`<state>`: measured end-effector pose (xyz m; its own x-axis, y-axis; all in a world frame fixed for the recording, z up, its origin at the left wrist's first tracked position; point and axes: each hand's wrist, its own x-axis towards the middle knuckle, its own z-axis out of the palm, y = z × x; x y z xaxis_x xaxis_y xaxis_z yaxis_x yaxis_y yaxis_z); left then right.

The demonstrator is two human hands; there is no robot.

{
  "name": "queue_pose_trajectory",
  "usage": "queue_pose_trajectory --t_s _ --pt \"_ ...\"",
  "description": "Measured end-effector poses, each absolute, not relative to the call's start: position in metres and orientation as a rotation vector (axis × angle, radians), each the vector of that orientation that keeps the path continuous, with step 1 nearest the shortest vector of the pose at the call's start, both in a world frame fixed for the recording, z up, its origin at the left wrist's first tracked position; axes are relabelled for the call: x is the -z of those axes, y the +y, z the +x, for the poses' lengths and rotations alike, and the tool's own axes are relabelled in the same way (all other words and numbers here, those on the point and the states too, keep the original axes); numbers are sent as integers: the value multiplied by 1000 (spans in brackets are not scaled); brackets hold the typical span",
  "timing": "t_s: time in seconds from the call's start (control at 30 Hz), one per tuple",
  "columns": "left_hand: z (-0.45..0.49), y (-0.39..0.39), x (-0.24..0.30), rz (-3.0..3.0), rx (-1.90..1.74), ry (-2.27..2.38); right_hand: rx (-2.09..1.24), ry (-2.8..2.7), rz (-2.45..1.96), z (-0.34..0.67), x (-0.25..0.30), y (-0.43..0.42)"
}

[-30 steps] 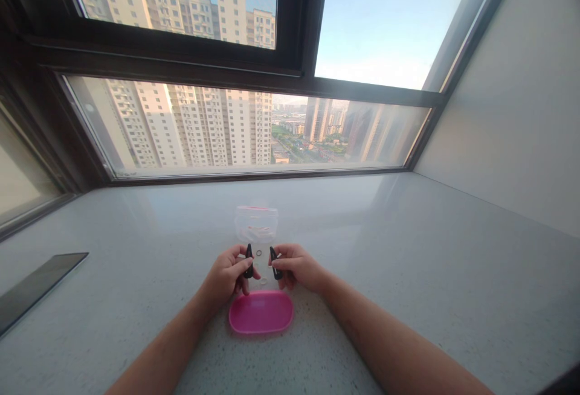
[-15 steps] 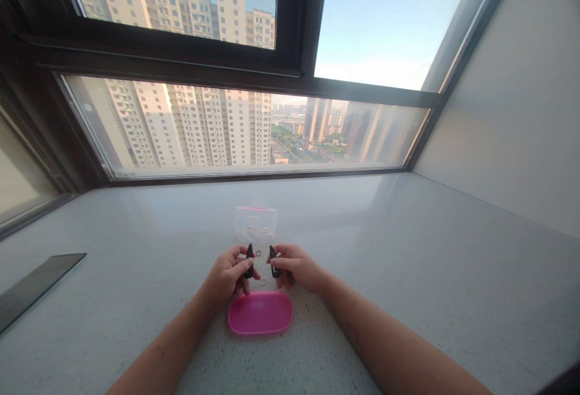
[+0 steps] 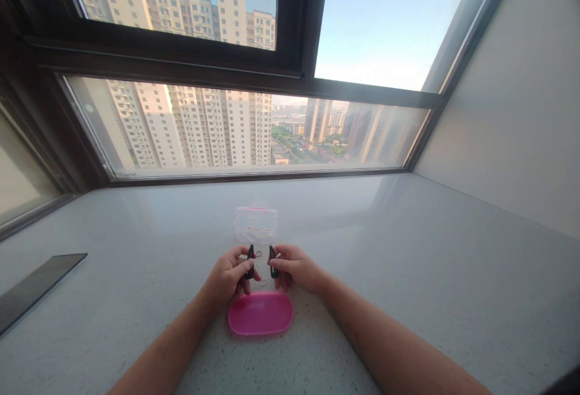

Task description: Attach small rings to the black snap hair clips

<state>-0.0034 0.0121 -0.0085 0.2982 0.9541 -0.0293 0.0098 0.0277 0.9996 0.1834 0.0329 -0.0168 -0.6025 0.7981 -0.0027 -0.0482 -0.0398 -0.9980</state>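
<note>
Between thumb and fingers, my left hand (image 3: 229, 273) pinches a black snap hair clip (image 3: 250, 262), narrow end upward. My right hand (image 3: 292, 266) holds a second black hair clip (image 3: 273, 261) the same way, a small gap apart from the first. Below both hands lies a pink oval tray (image 3: 260, 314) with a raised rim. In the gap between the hands, a small dark ring (image 3: 258, 253) and a pale ring (image 3: 263, 282) rest on the counter. Just beyond the fingertips is a clear zip bag (image 3: 256, 226) with a few thin orange-brown bits in it.
A pale speckled counter (image 3: 408, 274) stretches under everything up to a dark-framed window (image 3: 267, 179). On the left lies a flat dark glass-like panel (image 3: 40, 286). A plain wall (image 3: 507, 111) rises on the right.
Both hands keep their hold on the clips. The right clip has tilted very slightly; otherwise the view has barely shifted.
</note>
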Motion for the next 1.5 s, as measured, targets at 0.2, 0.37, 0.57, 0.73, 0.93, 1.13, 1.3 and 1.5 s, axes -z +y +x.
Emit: queue_pose_trajectory --t_s 0.2,0.37,0.57,0.73,0.93,1.13,1.3,1.5 --pt "-3 11 7 1338 -955 1010 -1707 -1602 -773 183 16 32" --pt "-3 12 6 1342 -951 1014 -1712 -1597 -778 183 16 32" --pt "-4 13 8 1347 -945 1006 -1715 -1536 -809 182 10 30" --pt "-4 14 9 1339 -945 991 -1711 -1524 -843 181 8 30" --pt "-3 12 8 1317 -981 987 -1700 -1527 -852 183 14 32" --pt "-3 14 10 1292 -984 978 -1683 -1520 -850 183 14 32" --pt "-4 14 9 1295 -985 969 -1656 -1543 -851 183 16 33" --pt "-5 15 11 1328 -999 979 -1635 -1588 -873 182 20 35"
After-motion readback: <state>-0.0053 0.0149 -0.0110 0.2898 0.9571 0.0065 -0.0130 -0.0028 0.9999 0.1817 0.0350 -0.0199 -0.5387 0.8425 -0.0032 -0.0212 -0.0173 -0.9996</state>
